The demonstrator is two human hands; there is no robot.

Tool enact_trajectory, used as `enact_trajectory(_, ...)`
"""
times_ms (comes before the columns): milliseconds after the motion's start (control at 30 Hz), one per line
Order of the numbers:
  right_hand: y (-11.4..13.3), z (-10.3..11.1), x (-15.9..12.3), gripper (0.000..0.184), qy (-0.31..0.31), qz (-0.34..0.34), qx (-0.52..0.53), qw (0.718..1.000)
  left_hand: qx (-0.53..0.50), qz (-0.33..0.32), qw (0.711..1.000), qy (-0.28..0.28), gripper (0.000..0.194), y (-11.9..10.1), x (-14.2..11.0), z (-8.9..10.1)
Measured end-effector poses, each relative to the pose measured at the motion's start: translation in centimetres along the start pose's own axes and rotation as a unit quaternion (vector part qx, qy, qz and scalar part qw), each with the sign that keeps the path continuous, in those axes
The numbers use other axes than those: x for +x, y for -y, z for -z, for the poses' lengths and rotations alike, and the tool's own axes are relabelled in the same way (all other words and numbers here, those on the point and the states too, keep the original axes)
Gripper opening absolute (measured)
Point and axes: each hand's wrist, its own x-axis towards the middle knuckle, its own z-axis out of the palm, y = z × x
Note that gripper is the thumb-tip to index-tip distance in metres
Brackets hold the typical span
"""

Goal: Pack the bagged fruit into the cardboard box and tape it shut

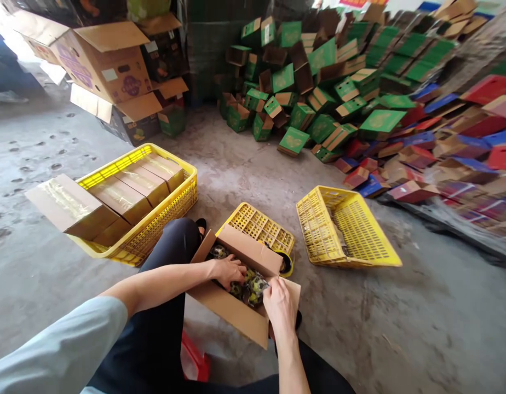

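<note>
An open brown cardboard box (pixel 232 309) rests on my lap, flaps up, filled with dark and yellow wrapped items (pixel 253 287). My left hand (pixel 228 271) reaches inside the box, fingers curled down onto the wrapped items. My right hand (pixel 280 306) is at the box's right edge, its fingers pinched on the wrapping of one item. A small yellow crate (pixel 259 227) lies upside down just beyond the box, with a tape roll (pixel 286 264) beside it.
A yellow crate (pixel 171 210) on the left holds sealed brown boxes, one (pixel 70 207) overhanging its rim. An empty tilted yellow crate (pixel 347 227) lies to the right. Piles of green, red and blue small boxes (pixel 360 104) fill the back right; large cartons (pixel 113 65) stack at back left.
</note>
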Motion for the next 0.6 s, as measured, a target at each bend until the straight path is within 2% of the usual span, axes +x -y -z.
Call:
enact_trajectory(200, -0.9, 1.4, 0.4, 0.013, -0.042, -0.036, 0.032, 0.998, 0.086, -0.02, 0.996, -0.012, 0.03, -0.5, 0.0, -0.4)
enact_trajectory(267, -1.2, 1.3, 0.2, 0.013, -0.018, -0.014, 0.059, 0.998, 0.088, -0.026, 0.996, -0.007, 0.031, -0.5, 0.1, -0.4)
enact_trajectory(367, -1.7, 0.7, 0.1, 0.015, 0.054, 0.037, 0.107, 0.992, 0.08, -0.032, 0.996, -0.008, 0.033, -0.3, 0.2, -0.5)
enact_trajectory(433, -1.6, 0.6, 0.2, 0.018, 0.052, 0.043, 0.124, 0.99, 0.074, -0.047, 0.996, -0.033, 0.031, 0.1, 0.2, -0.6)
enact_trajectory(500, -1.0, 0.8, 0.6, 0.023, 0.015, 0.047, 0.141, 0.989, 0.066, -0.056, 0.993, -0.077, 0.027, 0.6, 0.3, -0.7)
enact_trajectory(567, 0.2, 1.0, 0.9, 0.023, 0.009, 0.076, 0.156, 0.985, 0.061, -0.033, 0.989, -0.13, 0.026, 1.1, 0.5, -0.8)
enact_trajectory(600, 1.0, 1.0, 1.1, 0.02, 0.032, 0.103, 0.159, 0.981, 0.061, -0.008, 0.987, -0.149, 0.029, 1.3, 0.6, -0.8)
